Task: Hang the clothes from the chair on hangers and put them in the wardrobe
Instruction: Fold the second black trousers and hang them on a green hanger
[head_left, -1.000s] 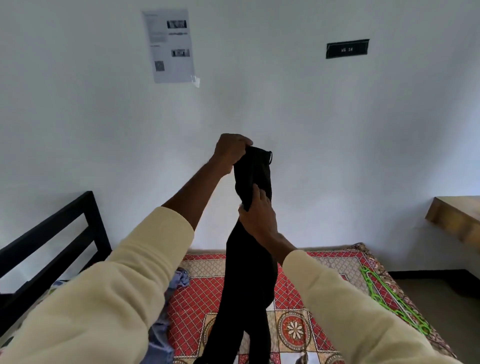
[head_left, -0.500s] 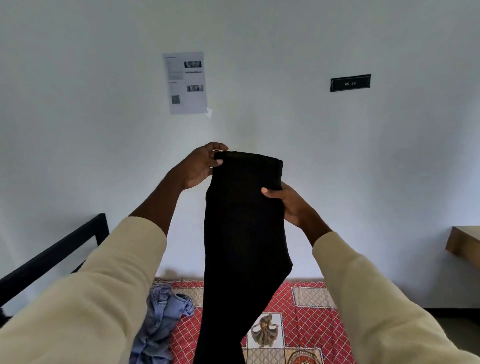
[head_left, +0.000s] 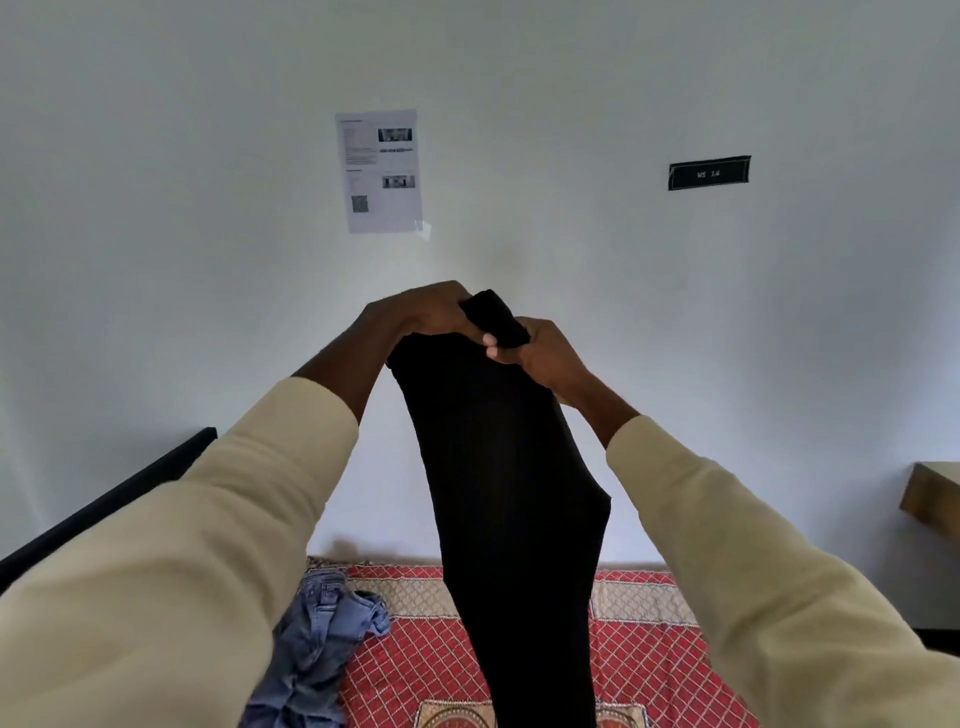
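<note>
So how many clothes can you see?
2. The black trousers hang from both hands, left hand and right hand. The blue jeans lie crumpled on the red patterned cover. More may be out of view.

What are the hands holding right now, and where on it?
Both hands grip the black trousers at their top end: the left hand and right hand are bunched together there, and the rest hangs down.

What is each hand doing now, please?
Left hand: closed, gripping the top of the black trousers.
Right hand: closed, gripping the same trousers.
</note>
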